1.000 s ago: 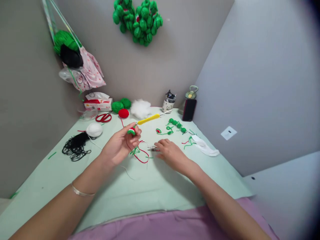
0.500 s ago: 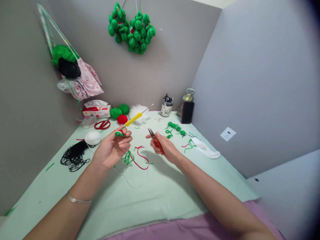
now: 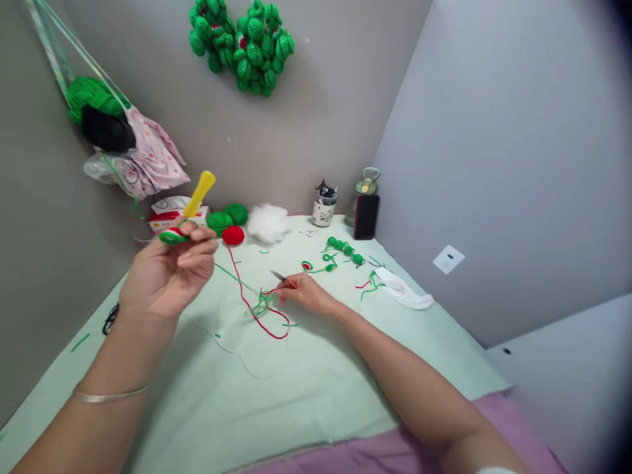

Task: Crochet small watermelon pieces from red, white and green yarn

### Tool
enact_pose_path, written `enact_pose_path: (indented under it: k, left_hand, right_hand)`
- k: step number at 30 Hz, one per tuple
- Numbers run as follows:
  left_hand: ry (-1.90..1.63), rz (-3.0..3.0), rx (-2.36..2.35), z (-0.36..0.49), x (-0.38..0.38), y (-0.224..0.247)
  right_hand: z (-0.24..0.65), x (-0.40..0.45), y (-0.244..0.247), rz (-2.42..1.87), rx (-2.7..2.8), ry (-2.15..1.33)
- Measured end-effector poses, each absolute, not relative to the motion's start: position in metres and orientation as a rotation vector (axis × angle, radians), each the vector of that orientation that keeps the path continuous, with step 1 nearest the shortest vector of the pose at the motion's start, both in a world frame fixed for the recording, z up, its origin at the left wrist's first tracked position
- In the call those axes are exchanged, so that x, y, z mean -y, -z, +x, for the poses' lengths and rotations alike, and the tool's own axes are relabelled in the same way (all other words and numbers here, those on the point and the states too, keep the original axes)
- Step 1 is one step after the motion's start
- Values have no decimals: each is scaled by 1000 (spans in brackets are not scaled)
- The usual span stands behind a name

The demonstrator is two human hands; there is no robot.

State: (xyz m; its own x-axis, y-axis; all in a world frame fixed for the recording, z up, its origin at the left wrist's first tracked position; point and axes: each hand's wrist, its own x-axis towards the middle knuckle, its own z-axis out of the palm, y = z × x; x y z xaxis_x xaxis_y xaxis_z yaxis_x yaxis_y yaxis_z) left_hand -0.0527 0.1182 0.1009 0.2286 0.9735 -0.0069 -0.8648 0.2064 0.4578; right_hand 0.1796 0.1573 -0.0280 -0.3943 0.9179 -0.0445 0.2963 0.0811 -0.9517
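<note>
- Pinching crochet piece (image 3: 172, 236), probably soft, with yellow hook (image 3: 201, 192) in left hand (image 3: 160, 280); best held by rim.
- Gripping scissors (image 3: 280, 276) in right hand (image 3: 307, 292), tips toward ten o'clock.

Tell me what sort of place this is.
Probably a home crochet corner: a yellow-handled hook, a red yarn ball and white stuffing are in view.

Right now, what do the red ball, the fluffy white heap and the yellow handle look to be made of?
Red ball: likely yarn, matte, since a red strand trails from it.
White heap: probably loose fibre stuffing, soft and dull, with a wispy, ragged outline.
Yellow handle, at the left hand: perhaps plastic or rubber, smooth and evenly coloured; which one, I can't tell.
</note>
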Motion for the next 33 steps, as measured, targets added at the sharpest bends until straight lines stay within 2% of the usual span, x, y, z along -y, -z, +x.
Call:
enact_pose_path:
  k: [7,23,30,33]
  left_hand:
    - [-1293,431,-317,-49,-126,-106]
    - [-1164,509,-366,-20,-120,-93]
    - [-1200,565,-443,-26,-112,-83]
    - [-1133,793,-596,-17,-101,-63]
  right_hand:
    - [196,-148,-6,-1354,1953,-839]
    - [148,-115,-26,-1290,2219,-490]
    - [185,-114,-19,-1445,2127,-471]
    - [194,-101,-16,-1121,1759,-908]
